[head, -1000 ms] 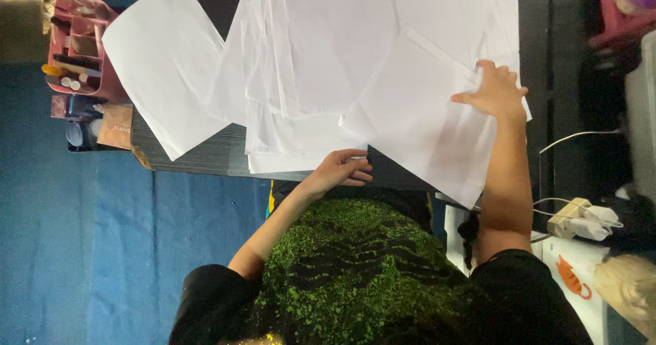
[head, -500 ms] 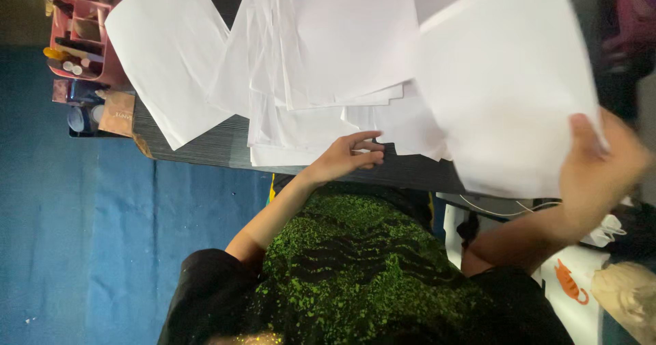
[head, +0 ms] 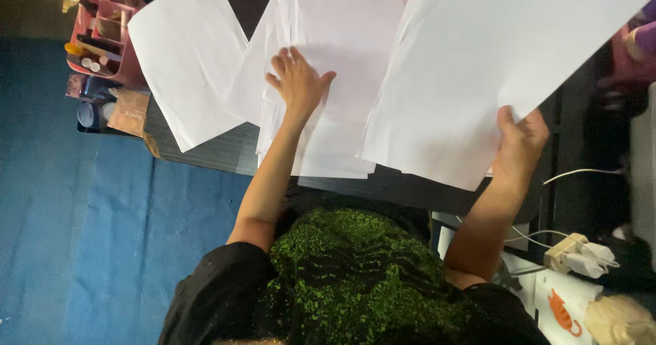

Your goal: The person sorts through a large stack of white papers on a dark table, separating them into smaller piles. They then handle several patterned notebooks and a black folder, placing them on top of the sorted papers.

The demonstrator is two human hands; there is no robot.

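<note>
Paper sheet (head: 492, 64), large, white, blank, pinched by right hand (head: 521, 143).

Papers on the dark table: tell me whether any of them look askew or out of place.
The white sheets are fanned unevenly under the left hand. One sheet lies apart, tilted, its corner overhanging the dark table edge. The right hand holds a large sheet lifted at an angle.

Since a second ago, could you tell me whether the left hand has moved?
Yes. The left hand has gone from the near edge of the dark table further in, away from the body, and now lies flat on the stack of white sheets.
</note>
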